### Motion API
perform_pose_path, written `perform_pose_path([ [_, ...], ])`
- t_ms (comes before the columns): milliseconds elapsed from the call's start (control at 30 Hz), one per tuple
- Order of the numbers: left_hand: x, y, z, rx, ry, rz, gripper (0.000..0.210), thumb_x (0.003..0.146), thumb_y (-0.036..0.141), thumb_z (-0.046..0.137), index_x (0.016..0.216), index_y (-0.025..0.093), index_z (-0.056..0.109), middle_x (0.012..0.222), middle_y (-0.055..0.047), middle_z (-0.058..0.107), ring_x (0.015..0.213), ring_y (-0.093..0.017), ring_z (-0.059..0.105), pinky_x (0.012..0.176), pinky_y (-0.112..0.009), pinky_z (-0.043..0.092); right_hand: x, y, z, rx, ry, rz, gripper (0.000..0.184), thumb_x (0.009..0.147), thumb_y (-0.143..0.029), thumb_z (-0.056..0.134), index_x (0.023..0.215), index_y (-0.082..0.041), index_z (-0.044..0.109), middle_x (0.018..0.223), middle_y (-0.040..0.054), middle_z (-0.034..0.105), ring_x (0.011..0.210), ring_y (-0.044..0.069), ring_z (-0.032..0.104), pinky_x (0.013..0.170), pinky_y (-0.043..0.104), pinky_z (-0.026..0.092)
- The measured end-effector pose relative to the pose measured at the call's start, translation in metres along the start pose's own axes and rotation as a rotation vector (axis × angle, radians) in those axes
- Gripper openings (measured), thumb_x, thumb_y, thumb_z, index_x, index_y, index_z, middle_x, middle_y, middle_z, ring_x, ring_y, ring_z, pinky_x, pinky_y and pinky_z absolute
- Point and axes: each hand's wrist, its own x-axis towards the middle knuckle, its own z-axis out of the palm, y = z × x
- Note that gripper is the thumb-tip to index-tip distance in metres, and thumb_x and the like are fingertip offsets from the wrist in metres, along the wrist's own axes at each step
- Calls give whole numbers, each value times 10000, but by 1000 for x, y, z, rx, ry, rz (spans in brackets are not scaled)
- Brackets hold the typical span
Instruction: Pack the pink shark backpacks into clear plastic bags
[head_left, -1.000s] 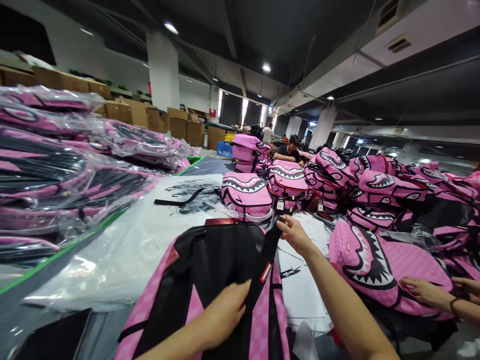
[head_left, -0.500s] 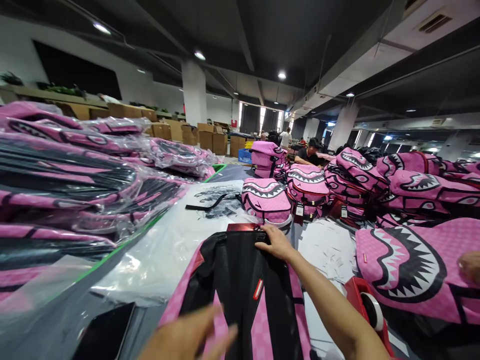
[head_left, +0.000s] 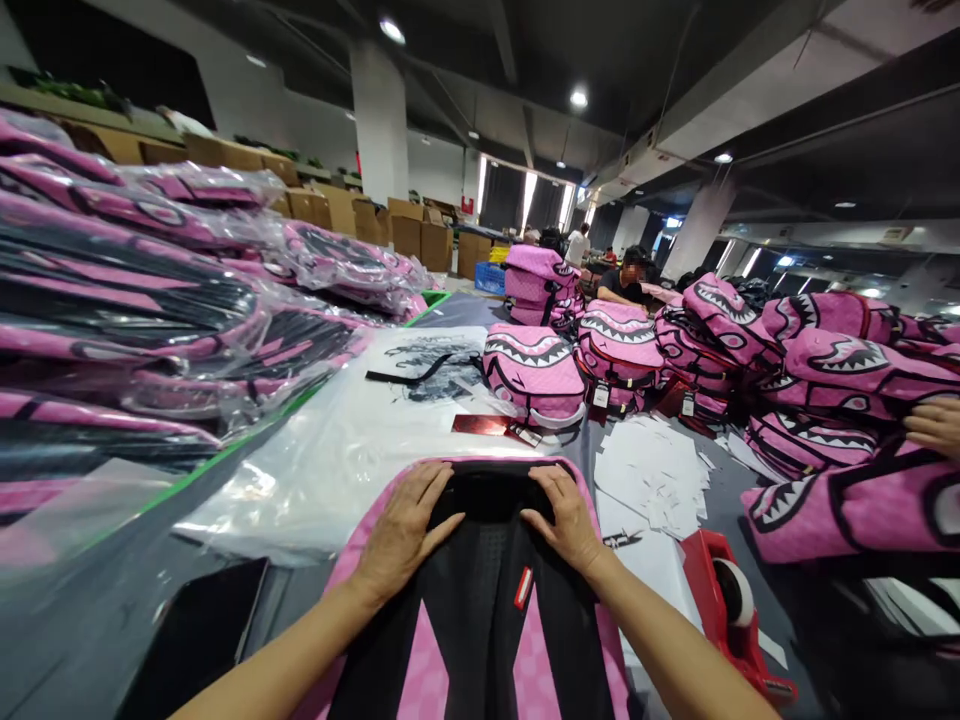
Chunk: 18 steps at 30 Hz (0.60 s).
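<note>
A pink and black backpack (head_left: 491, 575) lies in front of me, its back panel and shoulder straps facing up. My left hand (head_left: 405, 530) rests on its upper left side, fingers stretched flat toward the top edge and thumb pointing inward. On the upper right, my right hand (head_left: 566, 520) presses down the same way, thumb apart from the fingers. A small red label (head_left: 523, 588) shows on the right strap. Just beyond the top edge lies a shiny dark red card (head_left: 487, 425), beside a pink shark-mouth backpack (head_left: 534, 370).
Plastic-wrapped backpacks (head_left: 112, 270) are piled at left. Clear plastic bags (head_left: 300, 470) and a black phone (head_left: 199, 630) lie nearer. To the right are a red tape dispenser (head_left: 716, 590), white paper slips (head_left: 652, 475) and small snips (head_left: 622, 540). Another person's hand (head_left: 937, 425) touches backpacks at far right.
My left hand has moved up and forward onto the backpack's top. My right hand has shifted slightly toward me. The red card now lies apart from the backpack. The far-right backpack has been turned.
</note>
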Motion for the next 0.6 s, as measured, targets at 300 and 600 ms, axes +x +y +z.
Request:
perform_pose_path([
  [300, 8, -13, 13, -115, -626, -148, 371, 975, 396, 534, 1235, 159, 655, 1291, -150, 686, 1229, -308, 619, 1088, -444, 480, 4, 23, 9, -7, -416, 227, 371, 947, -237, 665, 1318, -255, 652, 1284, 74, 723, 1219, 247, 657, 1084, 439, 509],
  [600, 66, 10, 29, -81, -787, -354, 789, 951, 662, 433, 1542, 141, 410, 1578, -267, 429, 1450, -436, 426, 1104, -606, 417, 54, 62, 43, -83, -425, 448, 303, 915, -285, 737, 1210, -288, 671, 1139, 11, 775, 1073, 222, 724, 917, 340, 567],
])
